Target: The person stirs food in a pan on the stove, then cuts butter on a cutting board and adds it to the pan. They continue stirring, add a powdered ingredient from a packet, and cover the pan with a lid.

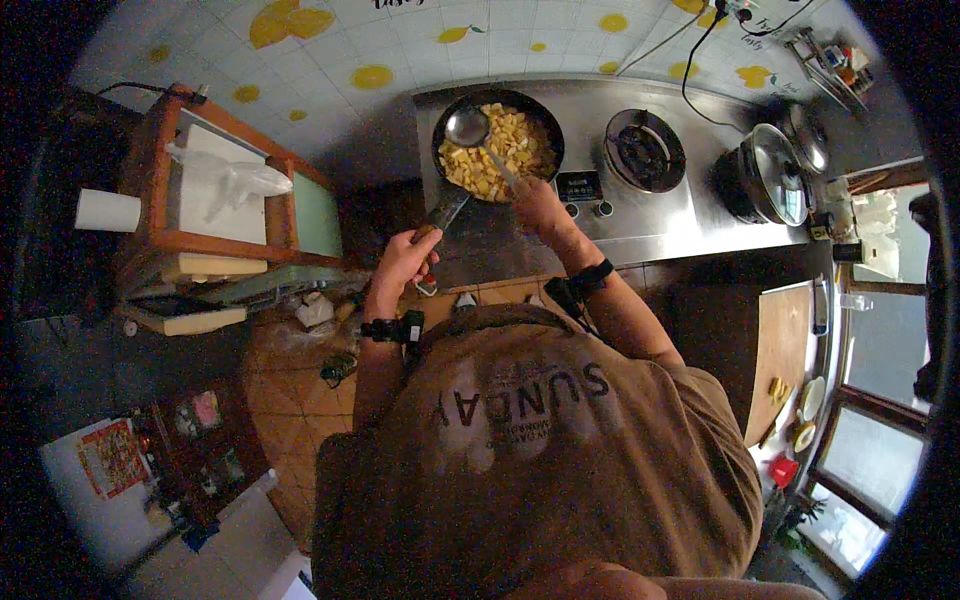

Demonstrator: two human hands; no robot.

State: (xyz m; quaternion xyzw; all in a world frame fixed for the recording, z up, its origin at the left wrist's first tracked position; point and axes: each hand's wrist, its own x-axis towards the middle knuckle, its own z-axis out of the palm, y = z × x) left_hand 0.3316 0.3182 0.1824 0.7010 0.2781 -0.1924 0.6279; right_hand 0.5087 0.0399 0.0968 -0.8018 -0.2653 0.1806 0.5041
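A dark wok holding pale yellow chopped food pieces rests at the left of the steel stovetop. My left hand is closed round the wok's handle, at its near left side. Over the wok's near right rim, my right hand grips the handle of a metal ladle. The round bowl of the ladle lies over the food at the far left part of the wok. Part of the ladle's handle is hidden in my right fist.
An unoccupied gas burner is right of the wok, with two knobs nearer me. Farther right stands a large pot with a glass lid. A wooden cabinet with a plastic bag is at left, a wooden board at right.
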